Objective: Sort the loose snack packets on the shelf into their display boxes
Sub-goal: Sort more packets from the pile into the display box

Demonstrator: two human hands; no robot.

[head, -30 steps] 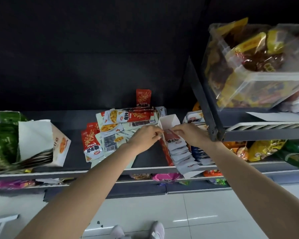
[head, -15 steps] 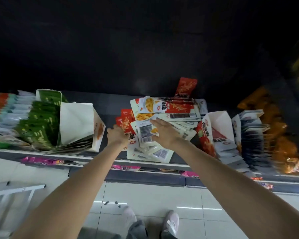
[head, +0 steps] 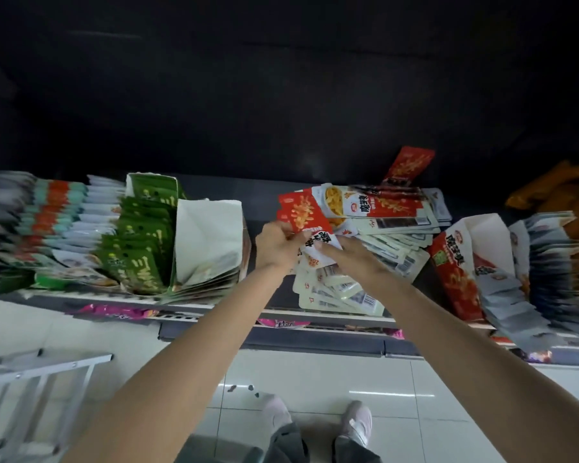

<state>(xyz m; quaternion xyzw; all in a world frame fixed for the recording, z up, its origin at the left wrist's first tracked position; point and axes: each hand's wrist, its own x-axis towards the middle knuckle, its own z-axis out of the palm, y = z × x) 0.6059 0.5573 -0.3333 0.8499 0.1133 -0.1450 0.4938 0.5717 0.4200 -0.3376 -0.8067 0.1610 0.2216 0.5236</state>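
A heap of loose red-and-white snack packets (head: 381,225) lies on the dark shelf (head: 264,192) at centre. My left hand (head: 276,243) grips a small stack of red packets (head: 300,212) lifted off the heap's left side. My right hand (head: 351,259) lies flat, fingers straight, on the white lower end of that stack. To the right stands a red-and-white display box (head: 455,262) with grey packets fanned in it. Left of my hands is a white display box (head: 211,238) holding flat packets.
Green packets (head: 144,242) stand in a green box left of the white one, with blurred rows of mixed packets (head: 37,225) further left. Orange bags (head: 562,195) sit at far right. Pink packets (head: 114,310) show on the lower shelf. A metal frame (head: 41,365) stands on the tiled floor.
Both hands left the red-and-white box and went left to the loose heap. My left hand has lifted red packets off it, and my right hand has come onto them. The view swung left.
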